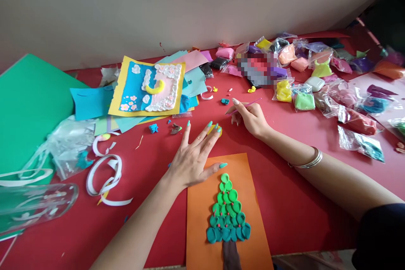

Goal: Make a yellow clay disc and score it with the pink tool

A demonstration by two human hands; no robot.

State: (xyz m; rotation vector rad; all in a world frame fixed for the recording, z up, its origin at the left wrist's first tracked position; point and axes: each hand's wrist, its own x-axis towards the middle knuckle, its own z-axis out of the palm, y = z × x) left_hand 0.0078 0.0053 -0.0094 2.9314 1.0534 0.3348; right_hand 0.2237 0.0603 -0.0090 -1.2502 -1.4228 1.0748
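My left hand [193,154] lies flat on the red table with fingers spread, its fingertips resting on a small yellow clay piece [217,128]. The thumb touches the top edge of an orange card [202,219] that bears a green and teal clay tree [228,213] with a brown trunk. My right hand [249,116] is closed around a thin pink stick tool [245,104], held just beyond the card. A silver bangle [308,161] circles my right wrist.
Paper sheets and a yellow-framed clay picture [148,88] lie at the back left, a green sheet [28,101] further left. White paper strips [106,177] and a clear plastic item [34,204] sit front left. Several clay bags [303,99] crowd the right.
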